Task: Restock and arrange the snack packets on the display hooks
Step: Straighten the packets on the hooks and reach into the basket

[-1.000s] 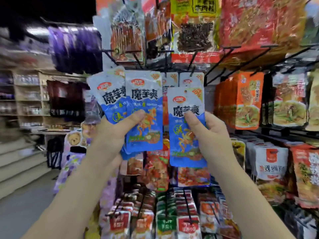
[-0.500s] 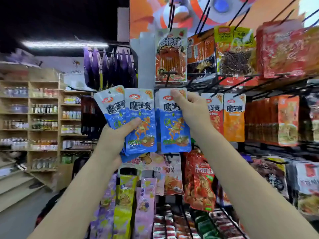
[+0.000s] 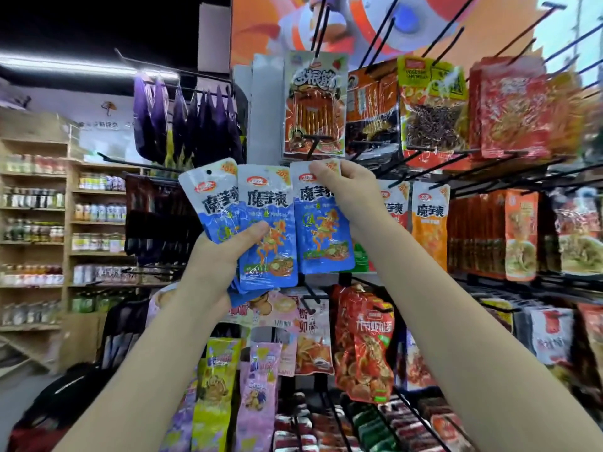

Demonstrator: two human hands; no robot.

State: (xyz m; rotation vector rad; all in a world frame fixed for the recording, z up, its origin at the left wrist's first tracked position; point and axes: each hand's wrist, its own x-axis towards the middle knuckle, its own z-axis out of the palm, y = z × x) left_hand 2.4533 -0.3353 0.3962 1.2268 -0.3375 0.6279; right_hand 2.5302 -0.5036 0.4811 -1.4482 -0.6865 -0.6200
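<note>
Below the red stick-snack bag (image 3: 314, 102), the right hand (image 3: 347, 194) pinches the top of one blue packet (image 3: 321, 230). Just left of that packet, the left hand (image 3: 225, 252) grips a fanned stack of blue packets (image 3: 261, 223), thumb pressed across the front.

Two bare forearms, no sleeves in view, left hand (image 3: 225, 256), right hand (image 3: 350, 194) — no rings (or watch)

Wooden shelves (image 3: 36, 207) of bottles at left; ceiling strip light (image 3: 65, 62); grey floor (image 3: 19, 396); dark ceiling.
</note>
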